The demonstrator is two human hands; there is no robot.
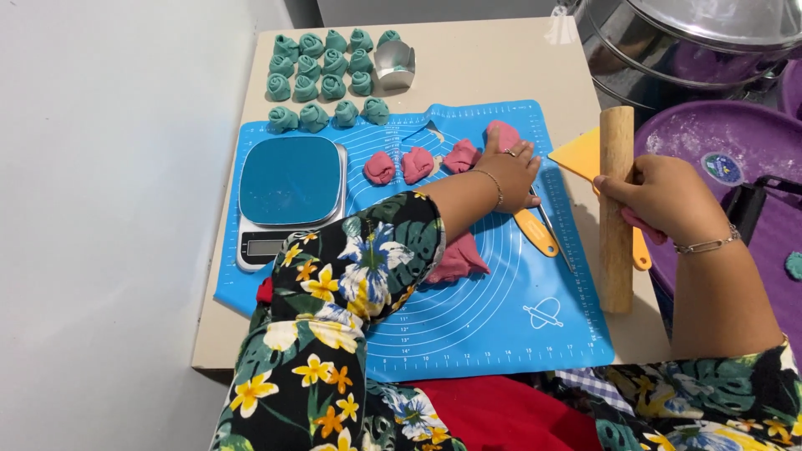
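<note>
My left hand (511, 174) rests on the blue silicone mat (484, 326), fingers touching a pink dough piece (503, 134). Three more pink dough pieces (418, 163) lie in a row to its left, and a larger pink lump (458, 259) sits beside my forearm. My right hand (660, 199) grips a wooden rolling pin (616, 250), held lengthwise at the mat's right edge. A knife with an orange handle (537, 232) lies on the mat between my hands.
A digital kitchen scale (288, 188) stands on the mat's left. Several teal dough rosettes (322, 79) and a metal cutter (394, 65) fill the table's back. A yellow scraper (576, 157), a steel pot (685, 42) and a purple tray (710, 134) are at right.
</note>
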